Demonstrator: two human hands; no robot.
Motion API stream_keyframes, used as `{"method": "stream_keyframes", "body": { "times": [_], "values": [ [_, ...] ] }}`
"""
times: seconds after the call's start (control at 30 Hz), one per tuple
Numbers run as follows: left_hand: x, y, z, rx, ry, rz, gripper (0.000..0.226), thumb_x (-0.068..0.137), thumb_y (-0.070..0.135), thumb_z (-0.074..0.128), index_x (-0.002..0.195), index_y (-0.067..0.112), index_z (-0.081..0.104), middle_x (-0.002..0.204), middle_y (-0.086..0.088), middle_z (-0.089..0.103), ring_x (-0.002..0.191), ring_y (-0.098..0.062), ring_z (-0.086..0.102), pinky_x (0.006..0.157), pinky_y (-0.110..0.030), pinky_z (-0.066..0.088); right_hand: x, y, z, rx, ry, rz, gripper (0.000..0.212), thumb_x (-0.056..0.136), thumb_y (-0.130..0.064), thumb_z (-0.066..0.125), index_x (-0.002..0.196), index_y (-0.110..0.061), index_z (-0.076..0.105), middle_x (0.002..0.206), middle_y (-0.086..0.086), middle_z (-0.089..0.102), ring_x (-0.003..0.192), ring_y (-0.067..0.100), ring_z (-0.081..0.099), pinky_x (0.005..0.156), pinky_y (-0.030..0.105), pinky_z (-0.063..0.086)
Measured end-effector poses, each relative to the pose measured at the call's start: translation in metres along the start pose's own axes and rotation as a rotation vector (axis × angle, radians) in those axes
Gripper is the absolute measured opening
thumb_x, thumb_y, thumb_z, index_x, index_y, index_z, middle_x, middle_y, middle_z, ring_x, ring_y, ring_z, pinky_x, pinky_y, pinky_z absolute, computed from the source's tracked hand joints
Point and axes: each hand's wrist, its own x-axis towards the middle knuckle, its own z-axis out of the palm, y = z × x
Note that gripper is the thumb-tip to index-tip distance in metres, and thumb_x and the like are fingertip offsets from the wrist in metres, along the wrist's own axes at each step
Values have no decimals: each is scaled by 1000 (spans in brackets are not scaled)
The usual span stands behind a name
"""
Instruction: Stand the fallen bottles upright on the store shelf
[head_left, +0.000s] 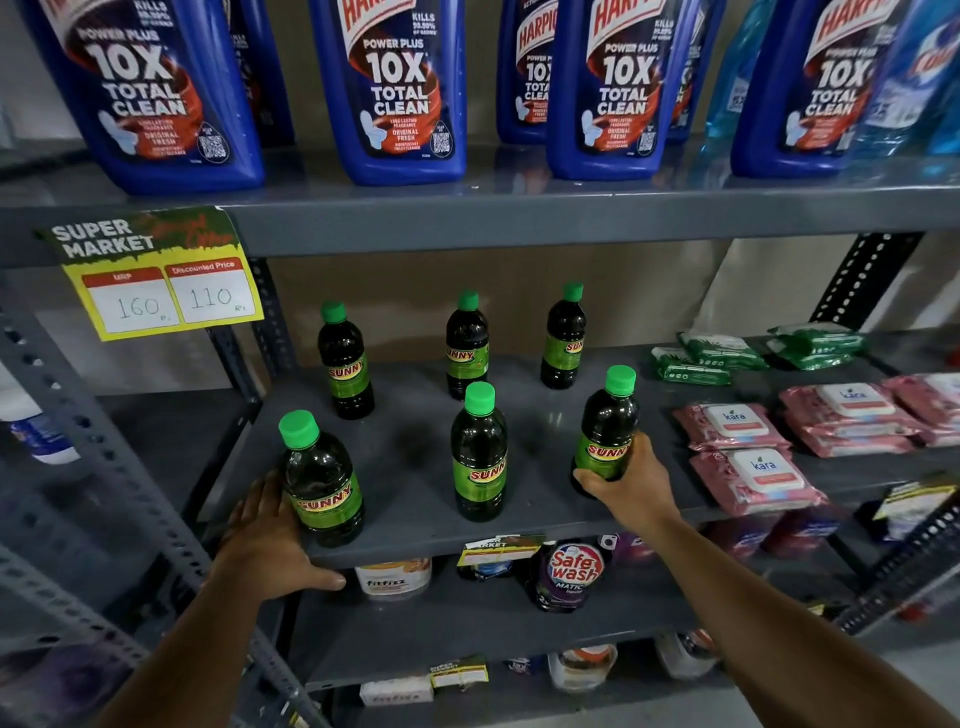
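Note:
Several dark "Sunny" bottles with green caps and green labels stand upright on the grey middle shelf (415, 457), in a back row and a front row. My right hand (626, 480) is wrapped around the lower part of the front-right bottle (608, 426), which stands upright. My left hand (270, 535) lies flat at the shelf's front left corner. Its fingers rest against the left side of the front-left bottle (319, 480) and its thumb hooks under the shelf's front lip. The front-middle bottle (478, 452) stands free between my hands. No bottle lies on its side.
Pink wipe packs (748, 467) and green packs (717, 353) fill the shelf's right half. Large blue Harpic bottles (400, 93) stand on the shelf above. A yellow price tag (161, 280) hangs at the upper left. A Safewash pouch (566, 571) and a tub sit below.

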Motion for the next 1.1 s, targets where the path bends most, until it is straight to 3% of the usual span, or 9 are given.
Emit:
{"method": "stream_keyframes", "body": {
  "times": [0.47, 0.53, 0.57, 0.63, 0.73, 0.8, 0.87, 0.97, 1.1],
  "values": [
    [-8, 4, -11, -23, -47, -26, 171, 21, 92, 64, 154, 15, -12, 164, -12, -12, 150, -30, -7, 124, -44, 2, -1, -1, 12, 26, -21, 95, 71, 75, -16, 76, 134, -14, 37, 110, 3, 58, 106, 27, 60, 78, 30, 41],
    [-8, 3, -11, -11, -62, -18, 171, 22, 92, 64, 154, 15, -12, 163, -13, -13, 149, -31, -8, 123, -46, 3, -7, 0, 11, -68, 72, 28, 84, 72, -29, 81, 138, -11, 33, 126, 12, 54, 123, 34, 50, 91, 38, 43],
    [-10, 3, -11, 1, -64, -14, 170, 24, 92, 65, 154, 14, -12, 163, -14, -13, 149, -31, -9, 123, -47, 3, -13, 2, 13, -189, 176, -61, 93, 68, -40, 83, 140, -8, 32, 135, 18, 48, 131, 37, 42, 102, 45, 38],
    [-17, 5, -8, 32, -46, -3, 166, 33, 89, 71, 154, 11, -13, 162, -15, -15, 149, -32, -12, 123, -47, 2, -32, -1, 24, -347, 329, -257, 101, 64, -63, 75, 137, -7, 36, 139, 25, 41, 132, 38, 33, 108, 55, 27],
    [-29, 10, -4, 38, -11, -3, 165, 40, 82, 78, 152, 7, -18, 162, -16, -19, 149, -32, -15, 123, -46, 1, -58, -16, 55, -334, 119, -435, 105, 61, -69, 70, 140, -12, 30, 142, 21, 36, 134, 27, 26, 111, 50, 24],
    [-39, 14, -4, 43, -18, -20, 166, 42, 81, 80, 151, 5, -20, 161, -17, -21, 149, -33, -17, 123, -44, 0, -58, -30, 74, -141, -120, -373, 113, 64, -51, 81, 149, -14, 17, 151, 10, 32, 141, 21, 25, 116, 43, 24],
    [-47, 17, -7, 39, 3, -32, 166, 42, 81, 80, 150, 3, -20, 161, -18, -21, 149, -33, -16, 123, -44, -1, -50, -41, 84, 7, -324, -272, 112, 67, -30, 86, 151, -16, 13, 145, -4, 40, 136, 13, 36, 113, 36, 31],
    [-59, 22, -20, -35, 104, -27, 162, 45, 81, 78, 151, 2, -15, 161, -19, -19, 149, -31, -15, 124, -44, -1, -45, -44, 93, -83, -305, -248, 86, 69, -24, 84, 139, -19, 34, 133, 1, 55, 122, 18, 52, 98, 30, 40],
    [-84, 27, -40, -76, 379, 41, 155, 48, 98, 52, 152, 0, -8, 162, -17, -16, 149, -28, -17, 123, -45, -4, -51, -48, 95, -68, -254, -243, 90, 65, -31, 88, 137, -16, 36, 133, 6, 54, 124, 25, 51, 95, 32, 40]
  ]
}}
